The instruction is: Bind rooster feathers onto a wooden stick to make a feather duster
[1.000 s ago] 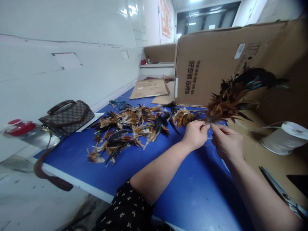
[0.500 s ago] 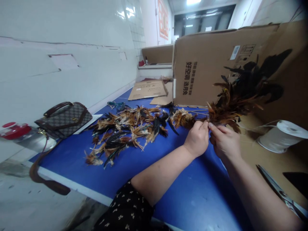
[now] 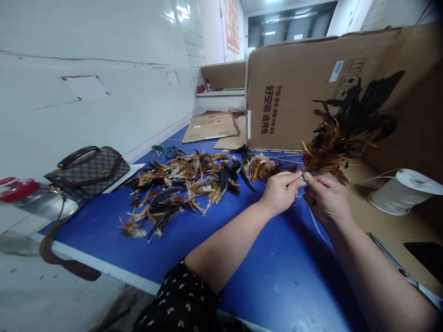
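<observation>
A feather duster point(image 3: 341, 133), with orange-brown feathers low down and long black ones at its top, leans up to the right from my hands. My left hand point(image 3: 281, 191) is closed, thumb and fingers pinched at the lower end of the bundle. Right beside it, my right hand point(image 3: 327, 196) is also closed, its thumb and forefinger pressed together just under the feathers. Thin white string point(image 3: 318, 226) loops and hangs below my fingers. Exactly what lies between the fingertips is partly hidden. Left of my hands, loose brown and black feathers point(image 3: 180, 184) spread over the blue table point(image 3: 263, 272).
To the right, a spool of white string point(image 3: 403, 191) stands on cardboard, near scissors point(image 3: 401, 267). A large cardboard box point(image 3: 294, 101) rises behind my hands. At left are a patterned handbag point(image 3: 90, 173) and a red-lidded clear container point(image 3: 34, 198). Flat cardboard point(image 3: 211, 127) lies at the back.
My hands have shifted slightly, and the left fingers have loosened from a tight fist into a longer pinch. White string now shows below them. The feathers have swung a little to the left.
</observation>
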The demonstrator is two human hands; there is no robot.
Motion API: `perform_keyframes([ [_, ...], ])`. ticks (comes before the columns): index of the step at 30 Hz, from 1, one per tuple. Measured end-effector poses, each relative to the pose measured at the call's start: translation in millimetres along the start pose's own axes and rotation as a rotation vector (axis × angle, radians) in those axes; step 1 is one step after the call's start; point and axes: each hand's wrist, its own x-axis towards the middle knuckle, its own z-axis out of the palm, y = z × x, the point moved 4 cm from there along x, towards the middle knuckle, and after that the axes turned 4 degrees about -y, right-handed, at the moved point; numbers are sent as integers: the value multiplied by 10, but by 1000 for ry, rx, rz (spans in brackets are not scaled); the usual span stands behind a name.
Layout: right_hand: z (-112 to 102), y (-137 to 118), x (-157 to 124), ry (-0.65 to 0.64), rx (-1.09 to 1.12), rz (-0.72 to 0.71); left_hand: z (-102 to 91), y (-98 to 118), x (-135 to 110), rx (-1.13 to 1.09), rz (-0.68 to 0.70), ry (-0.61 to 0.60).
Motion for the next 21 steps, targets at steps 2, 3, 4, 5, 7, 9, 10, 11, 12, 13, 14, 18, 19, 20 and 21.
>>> perform_keyframes([
  [2,14,3,-10,-1,0,13,-16,13,-1,-21,-2,24],
  [3,22,6,-17,8,5,20,-22,8,-2,-29,-6,36],
  [4,29,7,-24,21,11,24,-25,-3,-2,-32,-14,49],
  [5,36,7,-31,30,16,28,-25,-19,-1,-35,-28,60],
  [7,47,-2,-38,35,20,26,-19,-48,3,-54,-71,77],
  [9,47,-28,-36,21,19,12,-9,-65,10,-146,-149,80],
  [10,40,-46,-33,13,21,2,-2,-68,13,-226,-200,69],
  [11,27,-67,-29,8,23,-9,6,-65,14,-319,-258,43],
  [12,9,-88,-24,4,29,-18,13,-58,13,-414,-319,6],
  [13,-11,-108,-20,-4,37,-25,19,-48,8,-498,-379,-44],
  [14,-34,-123,-16,-11,45,-30,23,-35,0,-565,-433,-106],
  [18,-108,-109,-5,-61,33,28,41,6,-57,-708,-560,-389],
  [19,-117,-91,-4,-77,20,53,42,10,-67,-731,-562,-427],
  [20,-120,-74,-3,-91,12,72,40,9,-71,-748,-559,-438],
  [21,-119,-63,-2,-100,9,79,35,2,-70,-757,-555,-426],
])
